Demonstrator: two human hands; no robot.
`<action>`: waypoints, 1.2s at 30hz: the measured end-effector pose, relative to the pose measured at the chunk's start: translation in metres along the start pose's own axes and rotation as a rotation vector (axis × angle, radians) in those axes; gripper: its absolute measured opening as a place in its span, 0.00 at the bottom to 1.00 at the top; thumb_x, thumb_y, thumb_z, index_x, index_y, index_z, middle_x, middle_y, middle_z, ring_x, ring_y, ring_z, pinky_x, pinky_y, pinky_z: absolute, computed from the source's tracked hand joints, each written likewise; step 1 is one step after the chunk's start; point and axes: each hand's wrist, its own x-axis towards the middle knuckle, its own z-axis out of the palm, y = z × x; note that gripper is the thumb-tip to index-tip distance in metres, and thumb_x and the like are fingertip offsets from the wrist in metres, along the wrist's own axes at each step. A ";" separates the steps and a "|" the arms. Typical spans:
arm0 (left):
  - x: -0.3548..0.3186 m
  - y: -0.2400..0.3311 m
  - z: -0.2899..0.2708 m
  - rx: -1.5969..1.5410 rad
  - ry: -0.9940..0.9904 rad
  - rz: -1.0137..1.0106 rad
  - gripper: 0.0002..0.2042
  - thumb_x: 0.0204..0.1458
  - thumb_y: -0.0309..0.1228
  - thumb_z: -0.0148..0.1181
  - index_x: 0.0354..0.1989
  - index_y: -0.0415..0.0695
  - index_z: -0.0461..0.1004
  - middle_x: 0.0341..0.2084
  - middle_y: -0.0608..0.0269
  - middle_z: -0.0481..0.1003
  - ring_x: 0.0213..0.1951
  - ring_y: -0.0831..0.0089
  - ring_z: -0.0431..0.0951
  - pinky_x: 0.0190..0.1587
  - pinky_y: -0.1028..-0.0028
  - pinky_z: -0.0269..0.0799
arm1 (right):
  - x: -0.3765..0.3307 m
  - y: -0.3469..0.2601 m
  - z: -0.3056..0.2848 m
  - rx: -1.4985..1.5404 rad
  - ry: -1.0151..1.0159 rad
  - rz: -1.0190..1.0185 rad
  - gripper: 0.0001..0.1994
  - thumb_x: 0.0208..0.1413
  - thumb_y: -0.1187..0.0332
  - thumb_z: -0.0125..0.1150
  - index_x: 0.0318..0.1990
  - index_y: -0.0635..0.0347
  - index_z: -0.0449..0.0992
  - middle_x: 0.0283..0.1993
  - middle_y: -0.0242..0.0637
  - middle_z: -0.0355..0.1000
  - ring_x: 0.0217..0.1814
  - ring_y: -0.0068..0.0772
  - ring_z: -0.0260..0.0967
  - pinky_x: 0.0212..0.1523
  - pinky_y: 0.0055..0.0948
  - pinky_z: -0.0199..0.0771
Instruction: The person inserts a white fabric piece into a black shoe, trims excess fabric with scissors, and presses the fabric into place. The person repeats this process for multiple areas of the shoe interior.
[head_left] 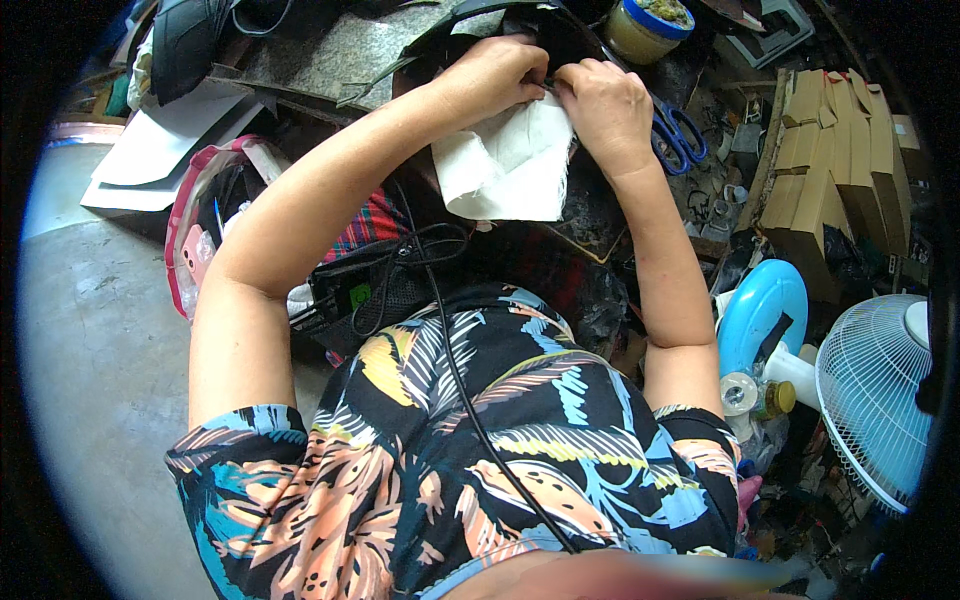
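Observation:
My left hand and my right hand meet at the far side of the work place, fingertips close together. Both are closed in a pinch; what lies between the fingers is small and dark, and I cannot make it out. A piece of white cloth with a frayed edge hangs just below the fingers, its left part curled over. Behind my hands lies a black curved item with strap-like edges, partly hidden by them. Blue-handled scissors lie right of my right wrist.
A jar with a blue rim stands at the back right. White sheets and a pink-rimmed basket are on the left. Flattened cardboard boxes and a fan stand on the right. A black cord runs down over my shirt.

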 end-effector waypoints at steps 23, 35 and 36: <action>-0.003 0.006 0.000 -0.018 0.013 0.021 0.11 0.51 0.27 0.66 0.43 0.44 0.79 0.42 0.56 0.76 0.44 0.59 0.80 0.47 0.65 0.78 | -0.031 0.021 -0.012 0.339 -0.048 0.011 0.07 0.54 0.68 0.61 0.38 0.50 0.84 0.38 0.31 0.76 0.45 0.37 0.74 0.48 0.37 0.75; -0.016 0.021 -0.010 0.314 -0.084 0.336 0.12 0.49 0.26 0.60 0.43 0.40 0.80 0.40 0.60 0.72 0.46 0.62 0.75 0.49 0.66 0.75 | -0.050 0.006 -0.020 0.179 0.091 -0.131 0.14 0.55 0.57 0.63 0.45 0.51 0.82 0.45 0.28 0.77 0.45 0.36 0.72 0.47 0.35 0.71; -0.014 0.022 -0.013 0.283 -0.102 0.299 0.12 0.50 0.26 0.60 0.43 0.40 0.81 0.39 0.59 0.72 0.46 0.62 0.75 0.48 0.66 0.75 | -0.050 0.008 -0.022 0.172 0.113 -0.141 0.15 0.54 0.56 0.63 0.45 0.51 0.82 0.46 0.28 0.77 0.45 0.36 0.72 0.47 0.35 0.71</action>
